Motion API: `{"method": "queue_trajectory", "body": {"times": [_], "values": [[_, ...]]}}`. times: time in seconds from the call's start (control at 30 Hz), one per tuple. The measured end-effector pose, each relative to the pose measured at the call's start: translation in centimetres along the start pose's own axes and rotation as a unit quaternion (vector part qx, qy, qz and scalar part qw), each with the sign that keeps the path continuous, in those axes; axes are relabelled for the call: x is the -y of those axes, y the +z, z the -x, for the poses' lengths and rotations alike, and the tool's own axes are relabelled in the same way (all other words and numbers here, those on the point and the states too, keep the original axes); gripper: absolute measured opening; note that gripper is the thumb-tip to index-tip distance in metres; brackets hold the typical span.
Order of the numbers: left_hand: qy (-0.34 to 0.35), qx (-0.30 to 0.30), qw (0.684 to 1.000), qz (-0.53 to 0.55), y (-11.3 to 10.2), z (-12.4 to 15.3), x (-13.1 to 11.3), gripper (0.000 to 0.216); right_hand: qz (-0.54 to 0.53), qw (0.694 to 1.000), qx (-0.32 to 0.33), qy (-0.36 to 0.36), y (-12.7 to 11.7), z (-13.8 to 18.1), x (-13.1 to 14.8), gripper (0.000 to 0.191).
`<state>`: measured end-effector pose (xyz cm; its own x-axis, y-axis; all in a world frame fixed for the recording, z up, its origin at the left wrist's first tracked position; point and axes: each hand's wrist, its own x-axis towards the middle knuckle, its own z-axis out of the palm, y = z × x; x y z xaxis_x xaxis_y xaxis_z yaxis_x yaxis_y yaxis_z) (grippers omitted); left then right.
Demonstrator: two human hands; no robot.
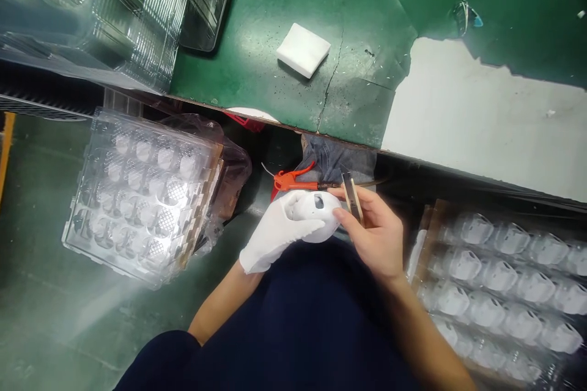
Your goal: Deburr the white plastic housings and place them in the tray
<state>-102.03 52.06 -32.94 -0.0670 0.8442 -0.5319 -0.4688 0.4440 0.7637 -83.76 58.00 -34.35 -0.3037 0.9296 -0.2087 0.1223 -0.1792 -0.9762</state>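
Observation:
My left hand (275,233), in a white glove, is closed around a small white rounded plastic part (317,215) with a dark opening on top. My bare right hand (376,235) holds a thin flat blade-like tool (353,197) between its fingers and steadies the white part with the thumb. Both hands are over my lap, below the edge of the green worktable (284,98). An orange-handled air gun (293,181) lies just behind the hands.
A stack of clear blister trays (142,195) with white parts stands at the left. Another tray (504,281) of white parts lies at the right. On the table are a white foam pad (303,49), a dark phone (206,7) and empty clear trays (92,6).

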Motion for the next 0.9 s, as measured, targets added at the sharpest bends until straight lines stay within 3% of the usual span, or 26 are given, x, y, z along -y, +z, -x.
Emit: {"method": "queue_trajectory", "body": {"times": [0.13,0.27,0.37,0.53,0.9], "values": [[0.014,0.019,1.0,0.012,0.3,-0.1,0.0,0.045,0.004,1.0,-0.008,0.001,-0.1,0.5,0.2,0.037],[0.03,-0.065,0.996,0.045,0.1,-0.2,0.3,0.043,0.023,0.999,-0.04,0.019,-0.5,1.5,0.7,0.03],[0.054,-0.11,0.989,0.079,0.0,-0.3,0.4,0.039,0.043,0.999,0.004,0.006,-0.6,2.7,0.7,0.033],[0.065,-0.125,0.986,0.092,0.3,-0.3,0.0,0.046,0.026,0.993,0.093,-0.067,-0.1,3.9,0.3,0.057],[0.092,-0.151,0.983,0.055,0.5,0.2,-0.2,0.047,0.036,0.987,0.108,-0.115,0.1,3.3,0.8,0.066]]}}
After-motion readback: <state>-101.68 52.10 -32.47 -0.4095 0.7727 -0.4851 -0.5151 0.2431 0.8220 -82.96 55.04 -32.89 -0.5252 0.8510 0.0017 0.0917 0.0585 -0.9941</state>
